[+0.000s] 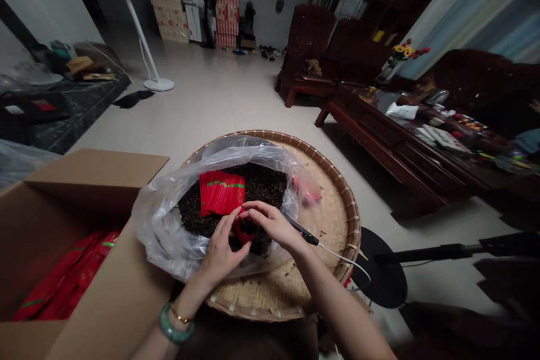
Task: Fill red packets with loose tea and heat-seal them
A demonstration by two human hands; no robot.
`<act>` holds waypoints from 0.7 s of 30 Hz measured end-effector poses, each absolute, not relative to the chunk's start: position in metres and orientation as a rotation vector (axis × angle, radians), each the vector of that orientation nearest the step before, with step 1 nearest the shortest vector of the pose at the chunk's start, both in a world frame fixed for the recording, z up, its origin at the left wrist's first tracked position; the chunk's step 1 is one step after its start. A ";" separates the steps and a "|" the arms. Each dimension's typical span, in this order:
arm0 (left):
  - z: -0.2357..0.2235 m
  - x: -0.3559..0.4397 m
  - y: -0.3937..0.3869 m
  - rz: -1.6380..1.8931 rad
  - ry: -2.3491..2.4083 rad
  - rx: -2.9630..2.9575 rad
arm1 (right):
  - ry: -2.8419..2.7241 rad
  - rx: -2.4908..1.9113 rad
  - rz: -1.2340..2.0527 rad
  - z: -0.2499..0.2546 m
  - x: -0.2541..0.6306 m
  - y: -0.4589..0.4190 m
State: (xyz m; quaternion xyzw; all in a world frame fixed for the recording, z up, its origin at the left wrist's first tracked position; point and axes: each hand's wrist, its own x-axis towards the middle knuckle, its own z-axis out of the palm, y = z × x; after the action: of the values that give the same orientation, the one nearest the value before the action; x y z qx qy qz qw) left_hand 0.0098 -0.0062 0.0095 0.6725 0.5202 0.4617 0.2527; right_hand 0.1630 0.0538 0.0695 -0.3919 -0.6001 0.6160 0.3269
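My left hand (221,250) is closed on the near side of a small red packet (243,233), thumb and fingers curved round its open mouth. My right hand (272,225) pinches the same packet's far edge with its fingertips. Just beyond lies a fanned stack of red packets (223,192) with a green stripe. They rest on dark, dry, leaf-like bits (265,180) inside a clear plastic bag (158,230), its rim rolled open. Beside my right wrist, partly hidden by it, is a black stick-shaped tool (306,232) with a white cord.
The bag stands on a round woven bamboo tray (324,180). At left, an open cardboard box (101,169) holds more red packets (71,275). A black round stand base (379,270) is right of the tray. Beyond are a white fan (143,39) and a dark wooden table (379,146).
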 end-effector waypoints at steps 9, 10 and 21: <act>0.007 0.011 -0.006 1.299 1.449 1.768 | -1.627 -1.064 1.392 0.081 0.173 0.045; 0.008 0.011 -0.006 1.298 1.443 1.784 | -1.682 -1.090 1.315 0.081 0.174 0.043; 0.010 0.009 -0.006 1.252 1.406 1.832 | -1.712 -1.048 1.205 0.094 0.165 0.029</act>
State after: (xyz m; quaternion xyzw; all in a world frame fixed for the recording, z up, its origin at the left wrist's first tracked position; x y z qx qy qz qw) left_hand 0.0093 -0.0057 0.0100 0.6744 0.5175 0.4611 0.2544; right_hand 0.1650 0.0292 0.0943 -0.4121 -0.6735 0.4740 0.3897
